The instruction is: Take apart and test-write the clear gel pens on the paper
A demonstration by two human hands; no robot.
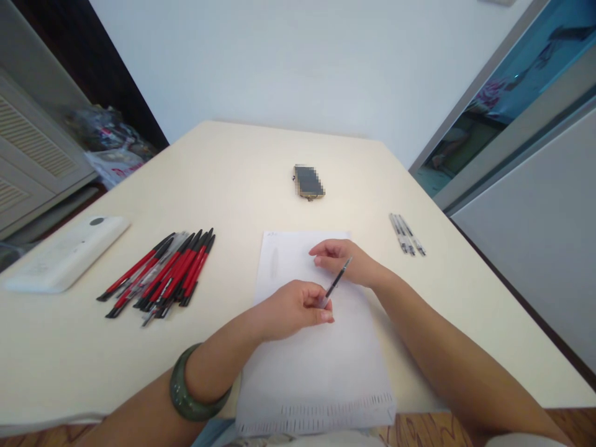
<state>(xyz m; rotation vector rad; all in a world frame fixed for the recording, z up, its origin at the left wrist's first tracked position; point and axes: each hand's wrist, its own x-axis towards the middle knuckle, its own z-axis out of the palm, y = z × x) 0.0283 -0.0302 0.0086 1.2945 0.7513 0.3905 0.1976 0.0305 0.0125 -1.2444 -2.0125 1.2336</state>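
Note:
My left hand [298, 310] pinches a pen refill [336, 283], a slim tube with dark ink, between thumb and fingers. Its pointed end slants up to the right, and its lower end is hidden in the fingers. Just above and to the right, my right hand [342, 257] is loosely curved with thumb and forefinger apart, holding nothing that I can see. The refill's tip passes close by its palm side; whether they touch I cannot tell. Both hands are over a sheet of white paper [316, 372], which has rows of short pen strokes along its near edge.
Red and black pens [174, 273] lie in a pile on the left, with clear tubes among them. A white box-like object [69, 254] sits at the far left. Several clear refills [406, 234] lie on the right. A dark phone-like object [308, 182] rests farther back on the table [251, 161].

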